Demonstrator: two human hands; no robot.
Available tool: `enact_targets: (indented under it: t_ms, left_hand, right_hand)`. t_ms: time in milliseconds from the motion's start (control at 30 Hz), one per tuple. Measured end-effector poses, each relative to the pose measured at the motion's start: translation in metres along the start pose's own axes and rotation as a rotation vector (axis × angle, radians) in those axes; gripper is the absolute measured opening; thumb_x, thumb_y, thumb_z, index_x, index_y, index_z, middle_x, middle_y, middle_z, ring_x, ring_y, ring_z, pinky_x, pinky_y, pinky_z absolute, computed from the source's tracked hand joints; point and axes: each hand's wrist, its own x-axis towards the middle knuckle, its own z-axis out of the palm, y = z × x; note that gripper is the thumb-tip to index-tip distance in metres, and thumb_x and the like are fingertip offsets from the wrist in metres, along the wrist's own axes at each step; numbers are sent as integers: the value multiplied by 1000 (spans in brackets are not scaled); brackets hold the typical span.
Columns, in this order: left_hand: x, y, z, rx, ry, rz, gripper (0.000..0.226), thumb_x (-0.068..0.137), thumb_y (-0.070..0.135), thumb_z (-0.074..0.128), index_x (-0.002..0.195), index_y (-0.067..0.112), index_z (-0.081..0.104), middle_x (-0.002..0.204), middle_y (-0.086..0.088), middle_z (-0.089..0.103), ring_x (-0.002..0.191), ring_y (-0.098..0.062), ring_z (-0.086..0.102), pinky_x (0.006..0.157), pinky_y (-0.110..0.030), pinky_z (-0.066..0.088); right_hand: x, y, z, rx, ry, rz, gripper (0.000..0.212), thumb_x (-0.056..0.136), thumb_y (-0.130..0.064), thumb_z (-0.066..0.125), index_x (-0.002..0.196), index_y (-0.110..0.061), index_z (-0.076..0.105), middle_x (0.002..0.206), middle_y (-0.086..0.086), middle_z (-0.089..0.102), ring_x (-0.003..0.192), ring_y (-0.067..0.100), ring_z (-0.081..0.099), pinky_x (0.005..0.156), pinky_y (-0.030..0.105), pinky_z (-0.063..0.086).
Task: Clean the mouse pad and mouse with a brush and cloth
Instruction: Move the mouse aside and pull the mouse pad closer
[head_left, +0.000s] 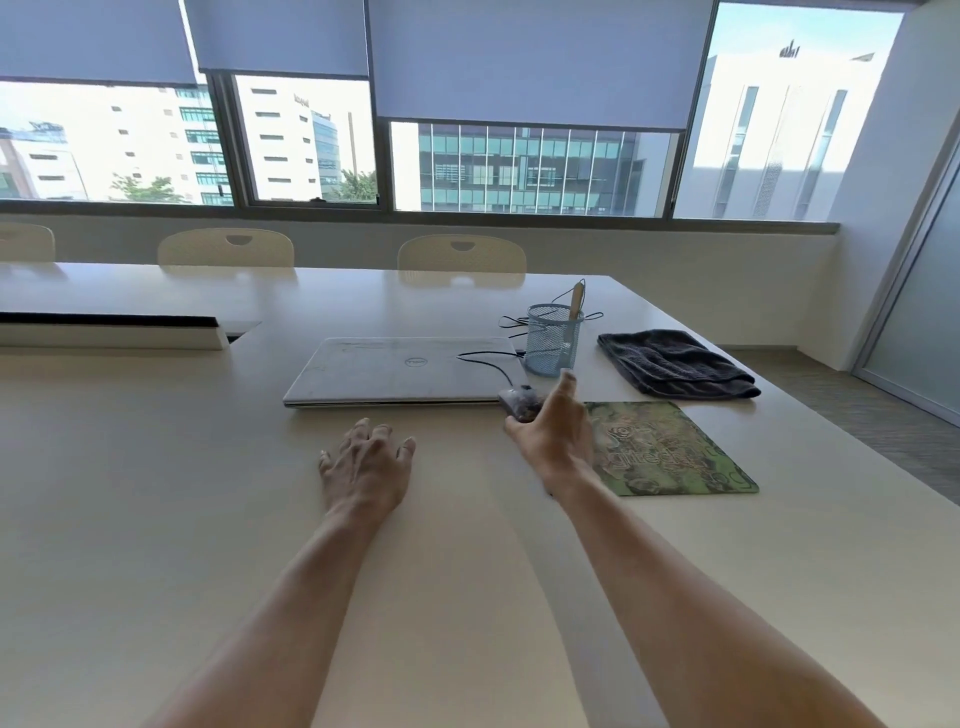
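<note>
On the table (156, 493), laptop (395, 371) and mesh cup (553, 343) flank the gripped mouse (517, 401).

Pale conference table (156, 467), kit clustered on its right half.

Closed silver Dell laptop (400, 371) lies flat mid-table. A blue mesh pen cup (553, 340) stands upright just off its far right corner, with a wooden brush handle (575, 304) sticking out. Thin black cable (488, 361) runs over the lid and loops behind the cup. Folded dark grey cloth (675, 364) is right of the cup, apart from it. Green patterned mouse pad (675, 452) lies flat nearer the camera, just in front of the cloth. Dark mouse (517, 402) is at the laptop's near right corner, off the pad, half hidden by the right hand (558, 431); can't tell if it's resting or lifted. Left hand (366, 462) lies palm-down on bare tabletop in front of the laptop. Raised cable-hatch flap (109, 335) at far left.
</note>
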Motion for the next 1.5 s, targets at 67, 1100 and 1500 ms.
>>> enact_targets:
  t_ms: [67,1100,1500]
  left_hand:
    - [1,-3,-3,-23,9,-19,48,94,45,38,134,20,45,151,-4,29,139,-20,28,113,-43,16]
    - [13,-40,-27,-271,137,-197,32,96,30,38,115,13,57,133,-8,49,122,-28,46,105,-39,27]
    - [3,-19,-24,-204,312,-22,32,95,33,41,108,11,61,128,-5,53,127,-25,39,111,-53,10]
  right_hand:
    - [-10,-12,13,18,-33,-15,66,70,-22,78,122,-8,39,107,9,66,104,25,60,77,22,39]
    - [-45,-74,78,322,-329,151,49,96,-36,41,136,-7,35,135,17,49,127,29,43,99,29,32]
    - [-41,-54,68,256,-251,82,27,99,-22,34,112,-5,50,116,20,59,110,35,50,83,33,36]
